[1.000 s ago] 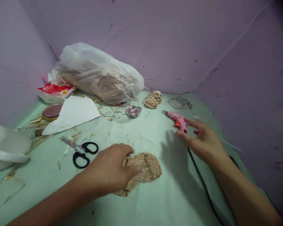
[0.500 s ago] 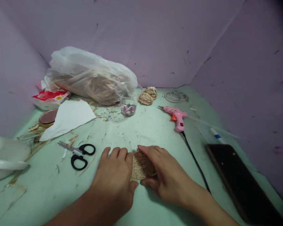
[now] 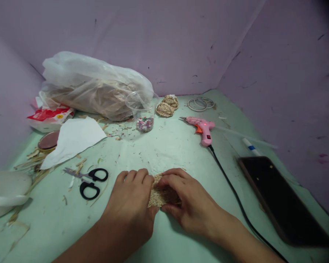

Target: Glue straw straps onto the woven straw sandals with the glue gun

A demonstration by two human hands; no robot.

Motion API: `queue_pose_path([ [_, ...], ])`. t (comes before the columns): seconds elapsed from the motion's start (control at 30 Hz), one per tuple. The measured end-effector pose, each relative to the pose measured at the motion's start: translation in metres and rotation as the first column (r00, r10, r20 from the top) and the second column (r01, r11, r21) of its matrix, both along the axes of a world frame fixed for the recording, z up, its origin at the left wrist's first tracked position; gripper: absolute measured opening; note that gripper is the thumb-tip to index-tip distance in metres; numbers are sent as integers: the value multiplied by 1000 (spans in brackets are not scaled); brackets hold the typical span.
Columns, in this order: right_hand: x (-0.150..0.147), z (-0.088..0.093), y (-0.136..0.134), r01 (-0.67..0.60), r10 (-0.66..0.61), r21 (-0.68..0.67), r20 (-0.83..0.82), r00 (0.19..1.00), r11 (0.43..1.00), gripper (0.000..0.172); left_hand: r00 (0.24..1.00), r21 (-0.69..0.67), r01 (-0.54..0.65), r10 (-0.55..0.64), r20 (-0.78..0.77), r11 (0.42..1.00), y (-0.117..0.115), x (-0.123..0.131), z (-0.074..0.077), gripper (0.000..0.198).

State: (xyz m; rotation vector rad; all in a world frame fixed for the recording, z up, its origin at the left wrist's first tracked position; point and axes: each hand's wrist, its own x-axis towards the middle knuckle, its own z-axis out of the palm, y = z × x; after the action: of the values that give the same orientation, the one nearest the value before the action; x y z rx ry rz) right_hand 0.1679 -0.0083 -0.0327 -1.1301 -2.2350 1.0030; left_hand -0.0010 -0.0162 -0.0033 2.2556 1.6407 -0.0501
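Both my hands close on a small woven straw piece [image 3: 160, 193] lying on the pale green table [image 3: 170, 146] near its front. My left hand [image 3: 130, 202] covers the piece's left side with fingers curled over it. My right hand [image 3: 185, 202] pinches its right side, thumb underneath and fingers on top. Only a narrow strip of the weave shows between the two hands. A pink glue gun [image 3: 202, 128] lies beyond my right hand, its red light on and its black cord [image 3: 235, 199] running toward me.
Black-handled scissors [image 3: 88, 180] lie left of my hands. Farther back sit a clear plastic bag of straw [image 3: 93, 87], a cup of beads [image 3: 144, 116], coiled straw discs [image 3: 167, 106], white paper [image 3: 74, 137] and wire rings [image 3: 200, 103]. A dark phone [image 3: 279, 199] lies at right, a white bowl [image 3: 4, 190] at left.
My right hand left the glue gun, which now lies on the table, and came back to grip the straw piece. The piece went from lying flat to being bunched between both hands.
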Motion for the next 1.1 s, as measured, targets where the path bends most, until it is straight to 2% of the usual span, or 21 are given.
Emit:
queue_pose_path([
  [0.2,-1,-1,0,-14,11,58,54,998,998,29,1000,21,-5,5,10,1000,-6,-1,-5,24],
  [0.37,-3,4,1,-19,11,73,110,994,997,20,999,104,5,-2,-34,995,-12,1,-9,25],
  [0.53,-3,5,1,-39,27,105,114,993,994,26,999,149,-34,33,8,988,-14,1,-10,26],
  [0.87,1,-5,-2,-6,0,110,55,998,994,23,1000,38,7,-8,25,999,0,-3,-9,26],
  [1.1,-1,-1,-4,0,-20,142,136,990,990,25,1000,32,-2,2,17,999,-2,1,-6,23],
])
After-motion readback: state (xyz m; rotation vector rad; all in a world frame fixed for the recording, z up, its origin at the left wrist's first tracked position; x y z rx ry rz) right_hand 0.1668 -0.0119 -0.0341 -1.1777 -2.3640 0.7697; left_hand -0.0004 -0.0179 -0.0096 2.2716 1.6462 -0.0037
